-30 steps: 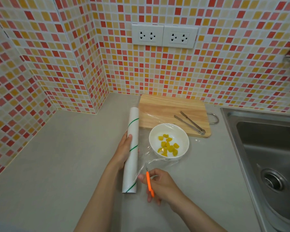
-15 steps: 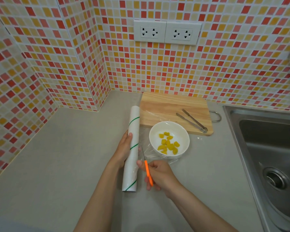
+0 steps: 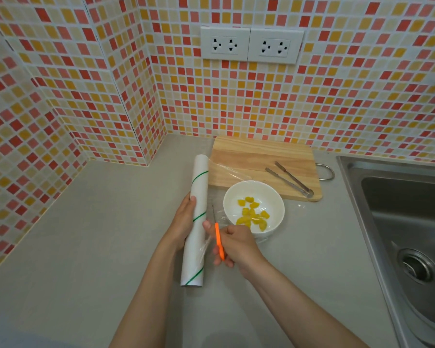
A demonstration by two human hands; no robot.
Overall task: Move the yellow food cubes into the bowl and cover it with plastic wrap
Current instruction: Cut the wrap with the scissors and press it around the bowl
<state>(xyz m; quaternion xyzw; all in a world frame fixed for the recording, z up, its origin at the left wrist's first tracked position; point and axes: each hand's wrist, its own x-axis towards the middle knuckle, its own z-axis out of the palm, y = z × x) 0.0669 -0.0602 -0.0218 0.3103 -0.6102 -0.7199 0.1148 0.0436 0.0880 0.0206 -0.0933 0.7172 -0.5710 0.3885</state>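
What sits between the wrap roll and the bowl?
In the head view, the right hand with orange-handled scissors, their blade on clear wrap stretched from the roll over the bowl.

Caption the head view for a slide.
Left hand steadies plastic wrap roll; right hand cuts film with orange-handled cutter beside bowl.

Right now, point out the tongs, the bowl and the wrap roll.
tongs (image 3: 290, 179), head view, on the middle of the metal arms.
bowl (image 3: 276, 197), head view, on the bare white inner wall.
wrap roll (image 3: 200, 182), head view, on the upper white tube.
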